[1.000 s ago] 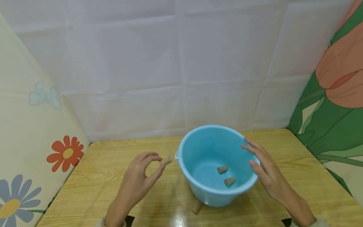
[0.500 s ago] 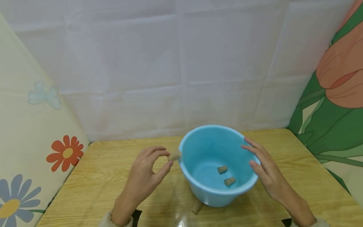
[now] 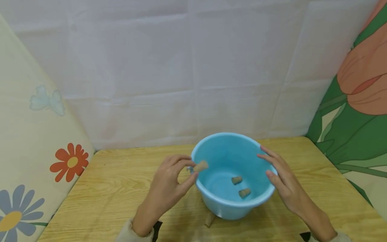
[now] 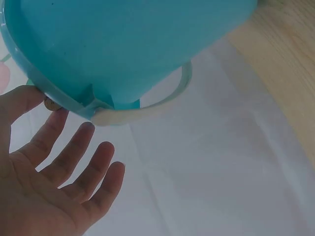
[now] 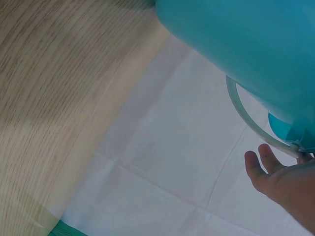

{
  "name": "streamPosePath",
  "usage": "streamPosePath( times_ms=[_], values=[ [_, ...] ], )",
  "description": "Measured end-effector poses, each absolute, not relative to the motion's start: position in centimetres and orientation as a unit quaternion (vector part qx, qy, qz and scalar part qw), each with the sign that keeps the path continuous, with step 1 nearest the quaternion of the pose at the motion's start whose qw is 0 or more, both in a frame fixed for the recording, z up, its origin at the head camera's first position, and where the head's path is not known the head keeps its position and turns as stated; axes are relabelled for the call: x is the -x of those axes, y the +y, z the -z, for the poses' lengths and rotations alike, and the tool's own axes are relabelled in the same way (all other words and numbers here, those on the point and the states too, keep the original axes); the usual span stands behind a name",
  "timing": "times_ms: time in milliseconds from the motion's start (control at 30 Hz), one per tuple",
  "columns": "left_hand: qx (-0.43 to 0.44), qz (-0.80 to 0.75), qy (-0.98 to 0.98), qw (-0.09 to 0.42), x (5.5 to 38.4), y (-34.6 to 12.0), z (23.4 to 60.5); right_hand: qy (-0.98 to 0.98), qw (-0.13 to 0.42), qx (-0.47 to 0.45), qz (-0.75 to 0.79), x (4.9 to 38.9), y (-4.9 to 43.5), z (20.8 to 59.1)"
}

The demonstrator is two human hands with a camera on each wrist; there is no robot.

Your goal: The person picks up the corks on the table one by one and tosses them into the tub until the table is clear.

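My left hand [image 3: 165,181] pinches a cork [image 3: 201,166] between thumb and fingers, over the left rim of a light blue bucket [image 3: 226,210]. In the left wrist view the cork's end [image 4: 51,104] shows at the rim, the other fingers spread apart below. Two more corks, one [image 3: 237,180] behind the other [image 3: 244,192], lie on the bucket's floor. My right hand [image 3: 284,183] rests at the right rim, fingers fairly straight. In the right wrist view two of its fingers [image 5: 261,164] extend beside the pale handle [image 5: 246,115].
A further cork [image 3: 210,219] lies on the wooden table [image 3: 121,181], partly hidden under the bucket's front. A white sheet [image 3: 136,84] hangs behind the table, with flower-patterned panels on the left [image 3: 27,134] and right [image 3: 356,141].
My left hand has moved right with the cork, from beside the bucket to over its left rim. The right hand and the bucket have stayed in place.
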State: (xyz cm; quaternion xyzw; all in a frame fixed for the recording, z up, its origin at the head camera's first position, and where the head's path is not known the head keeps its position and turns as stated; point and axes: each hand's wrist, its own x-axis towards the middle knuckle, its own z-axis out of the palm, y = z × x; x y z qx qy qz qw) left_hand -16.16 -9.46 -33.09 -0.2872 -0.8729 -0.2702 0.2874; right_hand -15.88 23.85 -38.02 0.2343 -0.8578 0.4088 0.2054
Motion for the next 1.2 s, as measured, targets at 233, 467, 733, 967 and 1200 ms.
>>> streamPosePath(
  times_ms=[233, 467, 733, 967, 1200],
  values=[
    [0.273, 0.277, -0.88, 0.273, 16.4, -8.8, 33.2, -0.857, 0.206, -0.234, -0.41, 16.0, 23.8, 38.0],
    [0.265, 0.291, -0.879, 0.268, 16.7, -8.1, 33.3, -0.858, 0.206, -0.234, -0.41, 16.0, 23.8, 38.0],
    [0.246, 0.305, -0.888, 0.241, 17.1, -7.2, 33.3, -0.858, 0.206, -0.234, -0.407, 16.1, 23.9, 38.0],
    [0.224, 0.309, -0.901, 0.204, 17.0, -6.7, 33.1, -0.858, 0.205, -0.235, -0.409, 16.1, 23.9, 38.1],
    [0.224, 0.306, -0.904, 0.196, 17.0, -6.7, 33.0, -0.858, 0.205, -0.235, -0.409, 16.1, 23.8, 38.2]
  ],
)
